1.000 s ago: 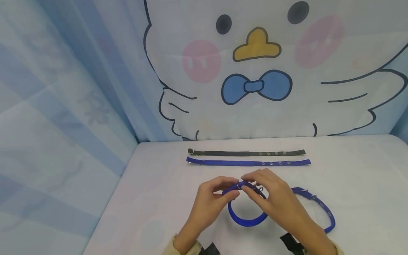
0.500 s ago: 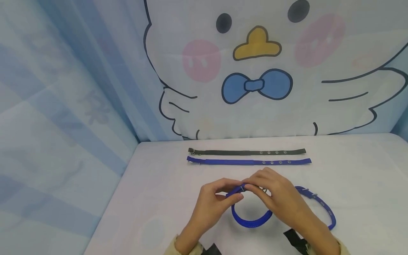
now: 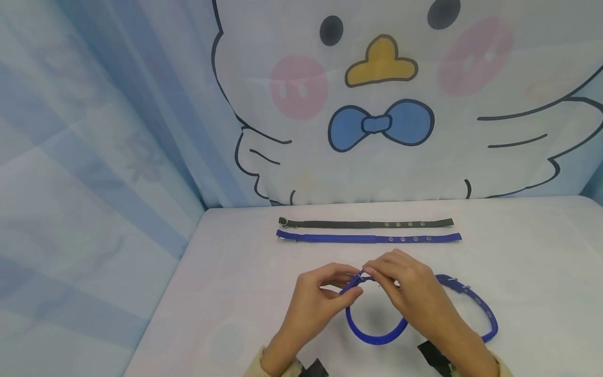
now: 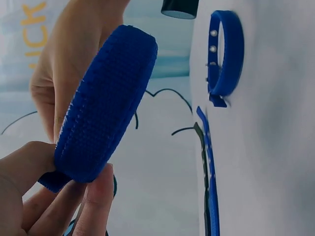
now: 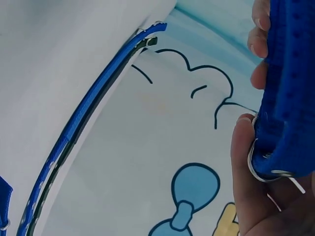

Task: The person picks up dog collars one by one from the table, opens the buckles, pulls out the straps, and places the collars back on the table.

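Observation:
A blue collar (image 3: 377, 340), bent into a loop, is held up over the table between both hands. My left hand (image 3: 313, 298) pinches its upper left side beside the metal buckle (image 3: 361, 277), thumb on the near face. The right hand (image 3: 410, 288) pinches the strap just right of the buckle, its fingertips close to the left hand's. In the left wrist view the broad woven band (image 4: 106, 103) fills the middle, with a short strap end (image 4: 54, 181) poking out below. A metal ring (image 5: 253, 162) shows on the collar in the right wrist view.
Another blue collar (image 3: 480, 303), buckled into a loop, stands on the table right of my right hand, partly behind the forearm. Farther back, a dark green collar (image 3: 339, 224) and a blue collar (image 3: 339, 239) lie straight, side by side. A printed curtain (image 3: 377, 173) hangs behind the table.
Both hands have shifted slightly right with the collar. The right fingers have moved along the strap by the buckle, and the loop hangs a little lower and looks wider.

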Available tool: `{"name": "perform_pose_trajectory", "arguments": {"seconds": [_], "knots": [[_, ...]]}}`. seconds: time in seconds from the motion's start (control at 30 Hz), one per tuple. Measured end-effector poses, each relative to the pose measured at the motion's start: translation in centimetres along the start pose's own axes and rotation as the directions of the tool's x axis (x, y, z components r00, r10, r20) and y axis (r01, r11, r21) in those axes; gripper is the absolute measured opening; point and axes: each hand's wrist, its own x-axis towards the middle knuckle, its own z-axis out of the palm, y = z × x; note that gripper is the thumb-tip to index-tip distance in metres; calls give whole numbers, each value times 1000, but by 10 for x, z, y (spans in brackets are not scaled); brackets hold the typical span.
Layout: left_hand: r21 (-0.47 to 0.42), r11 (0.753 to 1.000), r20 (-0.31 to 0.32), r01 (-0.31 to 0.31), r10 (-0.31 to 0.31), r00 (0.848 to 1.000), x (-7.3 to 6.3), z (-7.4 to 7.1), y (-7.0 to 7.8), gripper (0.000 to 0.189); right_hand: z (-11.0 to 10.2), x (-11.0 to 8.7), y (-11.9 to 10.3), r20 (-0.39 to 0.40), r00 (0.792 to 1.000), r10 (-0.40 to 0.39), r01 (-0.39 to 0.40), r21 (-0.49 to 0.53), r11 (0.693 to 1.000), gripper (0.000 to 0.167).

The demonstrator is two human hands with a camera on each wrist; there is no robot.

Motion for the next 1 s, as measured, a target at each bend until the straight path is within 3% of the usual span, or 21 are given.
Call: {"name": "perform_pose_trajectory", "arguments": {"seconds": [0.23,0.43,0.57,0.7,0.8,1.0], "knots": [[-3,1000,-10,-13,13,1000,-1,-3,-2,22,3,-1,-3,-16,1000,5,-4,15,1000,14],[-30,999,-10,-14,14,1000,-1,-3,-4,17,-1,-2,0,57,986,-154,158,-73,985,25],[-30,999,-1,-13,13,1000,-1,-1,-4,17,-3,-1,3,94,963,-251,263,-140,955,30],[-27,1000,2,-10,10,1000,-1,1,-5,19,-1,-1,4,70,942,-327,334,-221,916,38],[-44,999,-4,-7,7,1000,-1,1,-6,19,1,-1,4,28,942,-335,331,-239,913,42],[-97,995,-4,3,-3,1000,-1,1,-6,16,4,-2,3,-79,964,-255,232,-222,947,33]]}}
